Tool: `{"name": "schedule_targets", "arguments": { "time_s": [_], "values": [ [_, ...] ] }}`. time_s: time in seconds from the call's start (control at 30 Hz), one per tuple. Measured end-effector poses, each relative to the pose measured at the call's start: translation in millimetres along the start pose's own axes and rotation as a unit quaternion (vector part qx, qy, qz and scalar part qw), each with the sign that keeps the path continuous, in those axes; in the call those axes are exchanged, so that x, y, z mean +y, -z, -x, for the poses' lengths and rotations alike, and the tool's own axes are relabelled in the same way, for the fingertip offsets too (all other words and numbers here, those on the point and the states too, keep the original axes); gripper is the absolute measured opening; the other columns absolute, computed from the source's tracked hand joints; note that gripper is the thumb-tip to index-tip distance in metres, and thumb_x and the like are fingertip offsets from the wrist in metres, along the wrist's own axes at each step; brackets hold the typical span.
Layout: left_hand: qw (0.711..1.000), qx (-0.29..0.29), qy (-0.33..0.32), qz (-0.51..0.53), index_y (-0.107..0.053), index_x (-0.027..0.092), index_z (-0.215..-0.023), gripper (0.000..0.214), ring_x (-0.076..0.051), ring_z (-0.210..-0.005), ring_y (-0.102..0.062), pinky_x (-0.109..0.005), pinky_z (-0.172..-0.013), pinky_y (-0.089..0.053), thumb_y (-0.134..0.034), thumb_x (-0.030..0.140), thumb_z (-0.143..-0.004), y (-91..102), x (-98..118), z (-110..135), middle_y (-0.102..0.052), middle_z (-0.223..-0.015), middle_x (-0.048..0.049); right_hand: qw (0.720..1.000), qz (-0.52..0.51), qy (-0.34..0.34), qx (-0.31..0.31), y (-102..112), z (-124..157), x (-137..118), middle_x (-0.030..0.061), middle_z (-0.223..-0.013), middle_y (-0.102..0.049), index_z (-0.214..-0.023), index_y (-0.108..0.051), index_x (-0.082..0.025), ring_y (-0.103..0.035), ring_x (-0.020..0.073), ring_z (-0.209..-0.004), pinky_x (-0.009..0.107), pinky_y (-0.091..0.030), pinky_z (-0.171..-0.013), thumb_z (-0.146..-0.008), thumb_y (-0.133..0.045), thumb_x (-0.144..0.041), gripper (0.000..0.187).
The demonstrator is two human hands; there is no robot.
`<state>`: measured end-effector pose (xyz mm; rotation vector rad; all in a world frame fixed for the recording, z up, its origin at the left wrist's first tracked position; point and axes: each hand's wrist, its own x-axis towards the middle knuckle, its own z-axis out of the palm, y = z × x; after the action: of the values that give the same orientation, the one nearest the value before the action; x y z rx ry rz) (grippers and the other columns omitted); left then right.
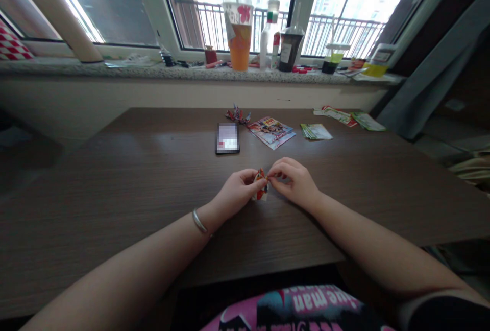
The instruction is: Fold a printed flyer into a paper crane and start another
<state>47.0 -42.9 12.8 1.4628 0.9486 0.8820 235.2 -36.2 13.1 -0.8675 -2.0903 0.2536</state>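
Low over the middle of the table, my left hand (239, 190) pinches a small folded piece of printed paper (261, 193) between thumb and fingers. The paper is orange, red and white, and fingers cover part of it. From the other side, my right hand (293, 180) closes thumb and fingertips on its upper right edge. Beyond my hands lies a phone (227, 139) with a blurred screen. Behind it is a spiky folded-paper shape (238, 115) in red and blue. Colourful printed sheets (271, 131) lie in a pile to its right.
Greenish paper slips (316, 132) and more leaflets (339, 115) lie at the table's back right. On the stone windowsill (153, 69) stand a large orange drink cup (240, 40), a clear bottle (270, 37), a dark drink cup (291, 50) and a cardboard tube (57, 12).
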Motion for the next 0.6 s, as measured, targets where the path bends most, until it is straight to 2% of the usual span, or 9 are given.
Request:
{"name": "schedule_targets", "arguments": {
  "time_s": [0.4, 0.6],
  "values": [
    [0.999, 0.032, -0.017, -0.021, -0.067, 0.013, -0.082, 0.031, -0.01, -0.058, -0.05, -0.022, -0.055, -0.038, -0.068, 0.044, -0.075, 0.6, -2.5, 0.6, -0.059, -0.065, 0.001, 0.998, -0.059, -0.008, -0.01, -1.4, -3.4, 3.5, 0.0032, -0.076, -0.065, -0.077, -0.065, -0.021, -0.056, 0.0144, -0.068, 0.028, -0.047, -0.061, -0.081, -0.062, -0.017, 0.006],
    [0.999, 0.044, 0.004, -0.027, -0.067, 0.012, -0.079, 0.034, -0.01, -0.056, -0.049, -0.022, -0.054, -0.037, -0.069, 0.046, -0.072, 0.7, 2.9, 2.3, -0.058, -0.061, 0.0017, 0.998, -0.056, 0.011, -0.003, -4.8, -1.9, 6.2, 0.0033, -0.078, -0.065, -0.078, -0.065, -0.02, -0.056, 0.0136, -0.07, 0.026, -0.047, -0.061, -0.082, -0.062, -0.015, 0.007]
  ]
}}
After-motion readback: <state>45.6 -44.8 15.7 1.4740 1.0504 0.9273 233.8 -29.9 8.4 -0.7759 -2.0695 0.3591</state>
